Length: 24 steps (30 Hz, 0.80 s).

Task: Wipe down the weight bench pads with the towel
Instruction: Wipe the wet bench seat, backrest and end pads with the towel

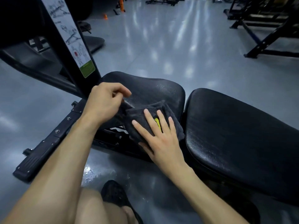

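A dark towel (139,115) with a yellow mark lies folded over the near edge of the black seat pad (150,89). My right hand (159,135) lies flat on the towel, fingers spread and straight, thumb under its lower edge. My left hand (105,102) is at the towel's left end, fingers curled, pinching a corner of the cloth. The larger black back pad (239,131) stretches to the right, separated from the seat pad by a narrow gap. The seat pad's surface shows a pale sheen near its middle.
A black upright post with an instruction sticker (72,41) rises just left of the seat pad. The bench's base rail with a rubber foot (32,162) runs to the lower left. My shoe (116,194) rests on the glossy grey floor. Black racks (265,29) stand far right.
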Each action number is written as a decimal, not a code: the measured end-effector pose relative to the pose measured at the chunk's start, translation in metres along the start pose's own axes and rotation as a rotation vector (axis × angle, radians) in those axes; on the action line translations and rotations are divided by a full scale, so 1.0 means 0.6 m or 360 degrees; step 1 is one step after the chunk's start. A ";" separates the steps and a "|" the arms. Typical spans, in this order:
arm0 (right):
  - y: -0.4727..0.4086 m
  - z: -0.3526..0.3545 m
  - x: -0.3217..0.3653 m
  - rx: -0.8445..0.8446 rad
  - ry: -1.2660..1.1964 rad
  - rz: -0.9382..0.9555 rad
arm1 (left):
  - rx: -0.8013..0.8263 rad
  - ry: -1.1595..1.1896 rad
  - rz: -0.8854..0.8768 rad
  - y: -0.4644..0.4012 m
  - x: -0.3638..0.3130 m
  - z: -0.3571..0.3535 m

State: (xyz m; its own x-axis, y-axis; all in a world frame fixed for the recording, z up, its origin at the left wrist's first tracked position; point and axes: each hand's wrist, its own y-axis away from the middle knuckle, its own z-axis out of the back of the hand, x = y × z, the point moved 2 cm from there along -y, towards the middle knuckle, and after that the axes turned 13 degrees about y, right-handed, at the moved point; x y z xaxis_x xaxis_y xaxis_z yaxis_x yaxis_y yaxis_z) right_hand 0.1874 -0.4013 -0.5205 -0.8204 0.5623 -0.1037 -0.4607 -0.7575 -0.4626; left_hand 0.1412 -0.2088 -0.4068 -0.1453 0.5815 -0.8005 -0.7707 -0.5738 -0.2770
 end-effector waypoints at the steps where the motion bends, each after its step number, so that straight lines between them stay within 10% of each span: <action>1: 0.021 -0.005 -0.004 -0.0056 -0.0039 -0.0077 | 0.0017 0.0003 0.0001 0.000 -0.001 -0.003; 18: 0.088 -0.026 0.075 -0.0447 -0.1203 -0.1137 | 0.0127 0.0123 0.0002 0.010 0.016 0.007; 24: 0.138 0.035 0.054 -0.0270 -0.2147 -0.1534 | 0.0163 0.0091 -0.0038 0.007 -0.010 -0.014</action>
State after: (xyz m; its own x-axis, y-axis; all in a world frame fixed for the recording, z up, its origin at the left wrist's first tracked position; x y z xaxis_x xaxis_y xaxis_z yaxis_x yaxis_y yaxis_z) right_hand 0.1155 -0.4524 -0.5438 -0.0019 0.0314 0.9995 -0.9723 -0.2338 0.0055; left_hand 0.1442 -0.2198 -0.4077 -0.0927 0.5588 -0.8241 -0.8334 -0.4965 -0.2429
